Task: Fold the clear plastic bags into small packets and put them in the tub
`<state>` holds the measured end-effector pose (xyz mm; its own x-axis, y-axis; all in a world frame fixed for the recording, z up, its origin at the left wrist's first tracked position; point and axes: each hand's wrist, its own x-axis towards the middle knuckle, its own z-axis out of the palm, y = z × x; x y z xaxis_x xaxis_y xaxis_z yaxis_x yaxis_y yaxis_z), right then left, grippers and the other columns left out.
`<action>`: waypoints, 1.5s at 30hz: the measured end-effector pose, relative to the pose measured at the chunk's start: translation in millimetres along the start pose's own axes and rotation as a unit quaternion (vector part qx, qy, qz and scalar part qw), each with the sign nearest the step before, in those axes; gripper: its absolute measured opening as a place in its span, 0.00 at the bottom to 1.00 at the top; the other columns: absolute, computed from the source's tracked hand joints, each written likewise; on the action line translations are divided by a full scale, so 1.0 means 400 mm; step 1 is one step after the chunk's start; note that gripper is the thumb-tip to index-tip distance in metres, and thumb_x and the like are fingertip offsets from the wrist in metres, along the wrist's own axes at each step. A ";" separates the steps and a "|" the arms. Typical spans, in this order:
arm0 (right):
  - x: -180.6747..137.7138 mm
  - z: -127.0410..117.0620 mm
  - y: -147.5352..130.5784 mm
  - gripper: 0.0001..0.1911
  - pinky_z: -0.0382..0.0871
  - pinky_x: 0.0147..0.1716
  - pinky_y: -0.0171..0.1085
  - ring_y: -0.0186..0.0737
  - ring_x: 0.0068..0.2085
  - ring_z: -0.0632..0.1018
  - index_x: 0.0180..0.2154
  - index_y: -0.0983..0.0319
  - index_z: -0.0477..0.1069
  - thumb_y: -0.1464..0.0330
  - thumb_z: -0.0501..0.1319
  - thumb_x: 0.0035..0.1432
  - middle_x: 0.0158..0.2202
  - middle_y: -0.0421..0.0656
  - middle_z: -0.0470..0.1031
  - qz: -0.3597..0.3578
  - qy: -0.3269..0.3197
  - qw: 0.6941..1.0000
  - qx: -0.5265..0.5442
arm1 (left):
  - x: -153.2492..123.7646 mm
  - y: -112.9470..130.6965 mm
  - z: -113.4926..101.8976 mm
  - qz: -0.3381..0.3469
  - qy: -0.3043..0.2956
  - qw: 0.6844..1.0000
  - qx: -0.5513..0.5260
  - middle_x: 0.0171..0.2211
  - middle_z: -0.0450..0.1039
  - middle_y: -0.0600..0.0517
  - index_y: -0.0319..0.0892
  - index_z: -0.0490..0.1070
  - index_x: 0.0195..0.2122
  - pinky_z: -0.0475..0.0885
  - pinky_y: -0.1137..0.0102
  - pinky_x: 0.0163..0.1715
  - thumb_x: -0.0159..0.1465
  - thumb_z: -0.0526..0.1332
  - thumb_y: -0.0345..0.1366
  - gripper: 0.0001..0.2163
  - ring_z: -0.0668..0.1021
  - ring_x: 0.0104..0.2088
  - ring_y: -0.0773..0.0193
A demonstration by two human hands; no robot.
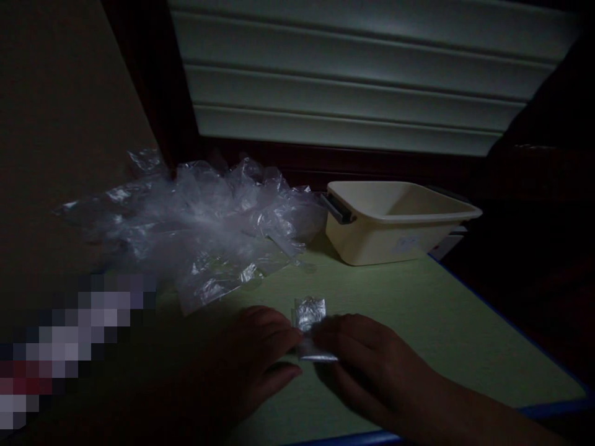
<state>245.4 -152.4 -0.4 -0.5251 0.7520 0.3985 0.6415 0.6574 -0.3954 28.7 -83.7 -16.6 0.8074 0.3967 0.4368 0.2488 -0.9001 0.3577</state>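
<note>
A small folded clear plastic bag (310, 311) lies flat on the pale green table in front of me, shiny and creased. My left hand (266, 347) is at its left edge, forefinger tip touching the plastic, thumb spread away below. From the other side, my right hand (372, 359) has its fingers over the bag's right part, with the thumb lower down, gripping or pressing that side. These fingers cover part of the bag. The light is dim, so finer detail of the folds is hard to see.
A loose heap of crumpled clear plastic bags (209, 217) spreads over the table's back left, by the wall. At the back right stands a cream plastic bin (381, 238) with dark handles. Blue edging (493, 322) borders the green tabletop (446, 347). Behind is a slatted shutter (334, 80).
</note>
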 end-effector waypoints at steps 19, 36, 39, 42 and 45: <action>0.017 0.003 -0.002 0.10 0.68 0.30 0.32 0.35 0.31 0.77 0.45 0.62 0.71 0.71 0.54 0.63 0.34 0.43 0.78 0.164 0.018 0.961 0.220 | 0.008 -0.004 0.018 -0.088 0.119 0.988 -0.044 0.30 0.74 0.55 0.44 0.68 0.31 0.73 0.72 0.34 0.63 0.55 0.29 0.05 0.77 0.31 0.66; 0.008 0.005 0.012 0.18 0.75 0.44 0.45 0.47 0.49 0.77 0.53 0.67 0.66 0.78 0.52 0.62 0.47 0.55 0.77 -0.099 0.069 0.990 -0.067 | 0.003 -0.005 0.015 -0.095 0.114 0.988 0.028 0.27 0.71 0.55 0.42 0.67 0.44 0.73 0.69 0.30 0.62 0.51 0.29 0.11 0.76 0.28 0.64; 0.015 0.011 0.011 0.20 0.74 0.45 0.45 0.47 0.48 0.78 0.53 0.68 0.68 0.80 0.51 0.60 0.47 0.55 0.77 -0.078 0.011 0.996 -0.034 | 0.004 -0.002 0.009 -0.095 0.081 0.991 0.041 0.31 0.71 0.51 0.42 0.69 0.39 0.71 0.67 0.33 0.63 0.51 0.28 0.09 0.75 0.32 0.61; 0.018 0.010 0.008 0.22 0.74 0.46 0.45 0.47 0.48 0.77 0.53 0.70 0.68 0.81 0.51 0.58 0.48 0.56 0.76 -0.058 -0.025 0.998 -0.021 | 0.006 0.000 -0.003 -0.045 0.077 0.992 0.088 0.33 0.70 0.50 0.41 0.68 0.37 0.69 0.66 0.35 0.64 0.51 0.26 0.08 0.73 0.34 0.60; 0.020 0.006 0.006 0.23 0.72 0.47 0.47 0.49 0.50 0.76 0.53 0.70 0.69 0.81 0.51 0.57 0.48 0.57 0.76 -0.051 -0.036 0.998 -0.017 | 0.006 0.004 -0.012 0.037 0.039 0.990 0.128 0.32 0.69 0.51 0.40 0.66 0.34 0.67 0.67 0.32 0.63 0.48 0.20 0.12 0.70 0.32 0.61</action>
<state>241.4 -144.9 -0.1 -0.6270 0.6831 0.3746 0.6006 0.7301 -0.3260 28.4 -83.1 -10.9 0.7874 0.3312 0.5200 0.3258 -0.9396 0.1051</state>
